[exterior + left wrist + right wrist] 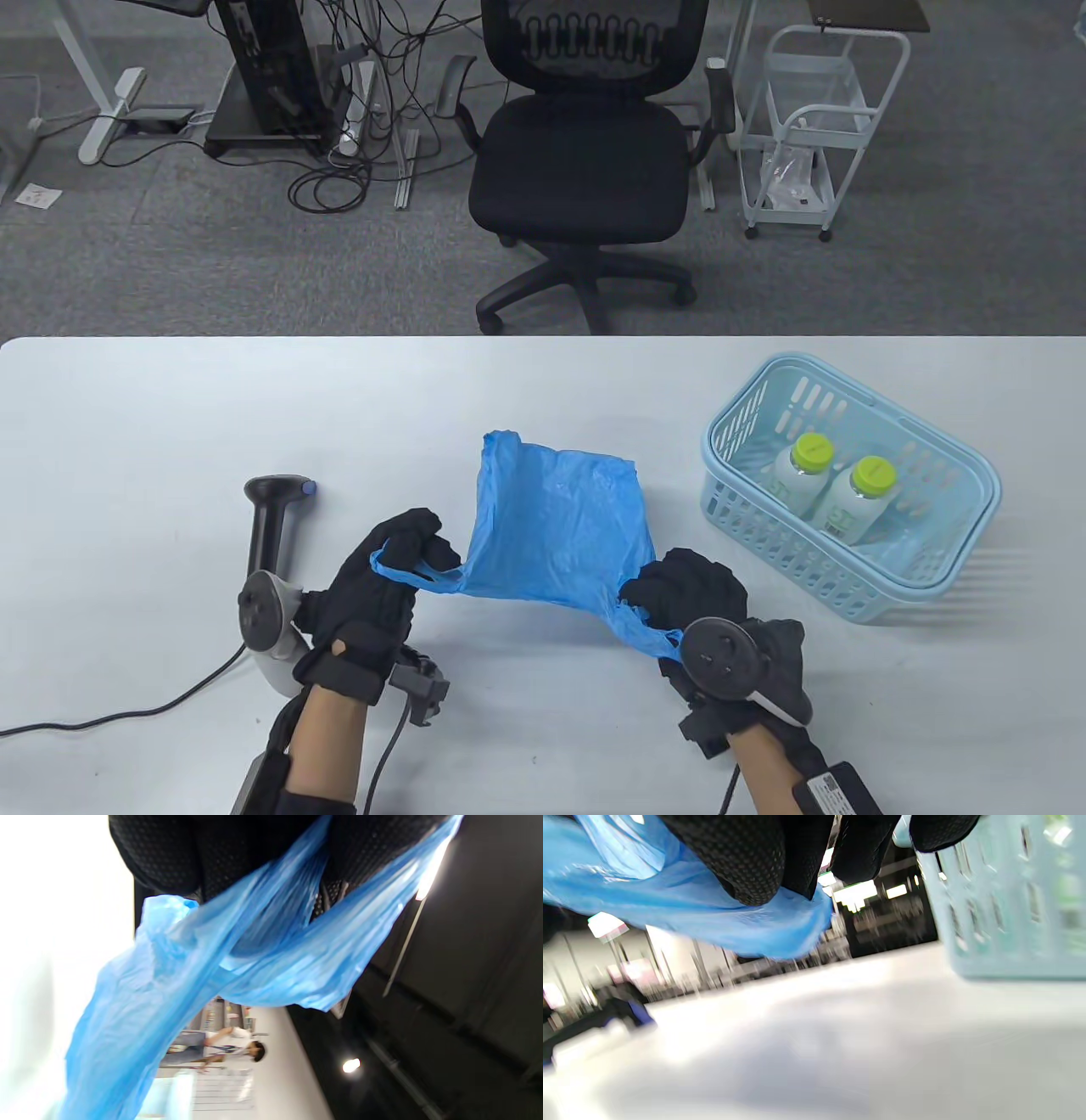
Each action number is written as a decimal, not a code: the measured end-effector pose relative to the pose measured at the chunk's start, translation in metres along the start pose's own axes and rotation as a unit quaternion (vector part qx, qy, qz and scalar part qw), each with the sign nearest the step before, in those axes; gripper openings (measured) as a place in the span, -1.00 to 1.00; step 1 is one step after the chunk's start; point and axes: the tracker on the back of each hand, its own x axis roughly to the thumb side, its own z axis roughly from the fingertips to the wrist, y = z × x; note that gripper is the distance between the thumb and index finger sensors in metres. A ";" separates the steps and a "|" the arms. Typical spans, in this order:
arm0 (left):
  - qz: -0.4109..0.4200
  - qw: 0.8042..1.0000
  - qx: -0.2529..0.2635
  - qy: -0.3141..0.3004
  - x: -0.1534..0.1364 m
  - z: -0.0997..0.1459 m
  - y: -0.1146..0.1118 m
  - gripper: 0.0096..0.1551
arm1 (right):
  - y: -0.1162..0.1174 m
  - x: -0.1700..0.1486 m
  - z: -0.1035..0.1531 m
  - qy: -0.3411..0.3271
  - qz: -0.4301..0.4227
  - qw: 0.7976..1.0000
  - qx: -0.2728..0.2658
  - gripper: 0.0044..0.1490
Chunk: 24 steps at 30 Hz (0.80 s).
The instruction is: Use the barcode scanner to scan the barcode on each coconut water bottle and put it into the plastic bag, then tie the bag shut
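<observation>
The left hand (pixel 386 577) clenches one handle of a blue plastic bag (pixel 556 531), and the right hand (pixel 691 594) clenches the other handle — the bag hangs stretched between them, just above the white table (pixel 127 424). Left of the left hand, a black barcode scanner (pixel 267 526) lies on the table. To the right stands a light blue basket (pixel 848 488) holding two coconut water bottles (pixel 836 492) with green caps, side by side.
</observation>
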 end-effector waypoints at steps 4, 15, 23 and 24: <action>-0.100 0.995 0.000 0.010 -0.004 0.002 -0.007 -0.55 | -0.015 -0.015 0.000 0.052 -0.024 0.998 0.039 -0.30; -0.088 0.996 -0.016 0.008 -0.007 0.005 -0.047 -0.55 | 0.006 0.056 0.009 -0.114 -0.004 0.991 0.072 -0.02; -0.067 0.995 -0.075 0.006 -0.011 0.006 -0.067 -0.54 | 0.017 0.052 0.000 -0.073 -0.060 0.994 0.049 -0.52; -0.074 0.995 -0.073 0.006 -0.012 0.005 -0.064 -0.54 | 0.016 0.046 -0.001 -0.062 -0.088 0.993 0.053 -0.54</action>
